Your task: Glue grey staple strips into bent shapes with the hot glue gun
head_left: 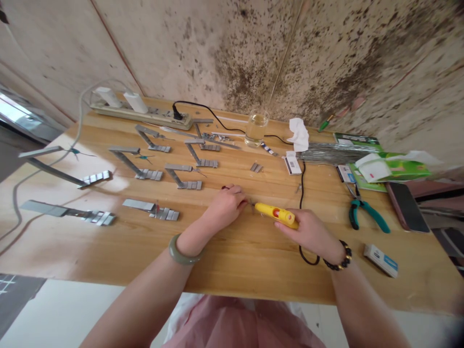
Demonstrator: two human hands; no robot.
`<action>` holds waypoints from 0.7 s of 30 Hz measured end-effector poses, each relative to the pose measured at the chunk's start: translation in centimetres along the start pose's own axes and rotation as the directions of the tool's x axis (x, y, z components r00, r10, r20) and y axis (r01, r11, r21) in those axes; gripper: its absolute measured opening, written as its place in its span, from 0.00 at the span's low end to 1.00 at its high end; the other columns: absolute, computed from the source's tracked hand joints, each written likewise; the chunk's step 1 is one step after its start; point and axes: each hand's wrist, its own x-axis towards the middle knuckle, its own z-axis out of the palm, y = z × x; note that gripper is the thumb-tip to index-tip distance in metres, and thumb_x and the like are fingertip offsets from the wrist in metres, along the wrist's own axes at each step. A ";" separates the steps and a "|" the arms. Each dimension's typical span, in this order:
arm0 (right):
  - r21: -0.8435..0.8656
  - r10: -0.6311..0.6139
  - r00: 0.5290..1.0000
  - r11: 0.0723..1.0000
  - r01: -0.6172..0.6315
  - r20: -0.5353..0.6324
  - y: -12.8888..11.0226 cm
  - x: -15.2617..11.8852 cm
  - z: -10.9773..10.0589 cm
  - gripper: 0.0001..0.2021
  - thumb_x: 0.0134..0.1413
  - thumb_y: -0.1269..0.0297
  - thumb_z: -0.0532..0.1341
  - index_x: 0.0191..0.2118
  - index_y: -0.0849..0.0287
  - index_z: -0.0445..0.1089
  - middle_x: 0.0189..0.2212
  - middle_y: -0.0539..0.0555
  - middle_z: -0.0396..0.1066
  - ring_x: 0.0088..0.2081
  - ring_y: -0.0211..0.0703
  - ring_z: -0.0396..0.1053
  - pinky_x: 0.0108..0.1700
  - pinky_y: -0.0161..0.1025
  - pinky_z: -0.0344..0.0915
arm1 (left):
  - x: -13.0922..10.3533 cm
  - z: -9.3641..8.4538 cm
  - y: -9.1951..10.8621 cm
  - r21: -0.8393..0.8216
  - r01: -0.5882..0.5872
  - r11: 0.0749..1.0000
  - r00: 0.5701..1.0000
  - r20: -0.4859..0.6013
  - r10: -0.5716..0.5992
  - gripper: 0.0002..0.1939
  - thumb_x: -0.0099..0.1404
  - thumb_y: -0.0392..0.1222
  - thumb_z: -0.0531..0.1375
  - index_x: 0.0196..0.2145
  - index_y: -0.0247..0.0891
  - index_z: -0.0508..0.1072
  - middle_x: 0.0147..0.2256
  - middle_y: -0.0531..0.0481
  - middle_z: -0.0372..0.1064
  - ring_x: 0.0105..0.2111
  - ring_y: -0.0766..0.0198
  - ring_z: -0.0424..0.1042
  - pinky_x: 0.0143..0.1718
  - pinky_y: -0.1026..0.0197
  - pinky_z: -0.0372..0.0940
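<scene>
My right hand (pixel 308 231) grips a yellow glue gun (pixel 274 212), its nozzle pointing left. Close to that nozzle, my left hand (pixel 227 205) rests low over the table with thumb and fingers pinched together; whatever they hold is too small and hidden to name. To the left stand several small grey staple-strip models (pixel 188 184), shaped like bent arms on stepped bases. Two flatter ones lie nearer the front, including one grey strip piece (pixel 165 212). A short block of staples (pixel 256 167) lies beyond my hands.
At the back are a power strip (pixel 145 116), a glass of yellowish liquid (pixel 256 128) and a bundle of thin wires (pixel 326 153). On the right lie teal-handled pliers (pixel 368 212), a phone (pixel 406 207), a tissue pack (pixel 398 166) and a small box (pixel 380 260). A black cord (pixel 302 193) crosses the table.
</scene>
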 end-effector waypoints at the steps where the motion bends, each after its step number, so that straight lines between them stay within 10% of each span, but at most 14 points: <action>1: -0.001 -0.005 1.000 1.000 0.005 0.006 0.0 0.0 0.0 0.09 0.54 0.59 0.57 0.35 0.57 0.72 0.29 0.51 0.75 0.29 0.42 0.71 0.29 0.34 0.60 | 0.0 0.0 0.0 -0.002 0.001 1.000 1.000 -0.001 -0.001 0.09 0.63 0.36 0.54 0.31 0.36 0.74 0.32 0.46 0.68 0.35 0.60 0.65 0.40 0.58 0.60; 21: 0.029 -0.005 0.999 1.000 0.006 -0.032 -0.1 0.0 0.4 0.09 0.54 0.59 0.57 0.35 0.57 0.71 0.30 0.52 0.75 0.30 0.43 0.71 0.29 0.34 0.61 | 0.0 -0.1 0.1 -0.017 0.006 1.000 1.000 0.000 -0.006 0.09 0.64 0.36 0.54 0.31 0.36 0.74 0.32 0.46 0.68 0.36 0.60 0.66 0.41 0.57 0.61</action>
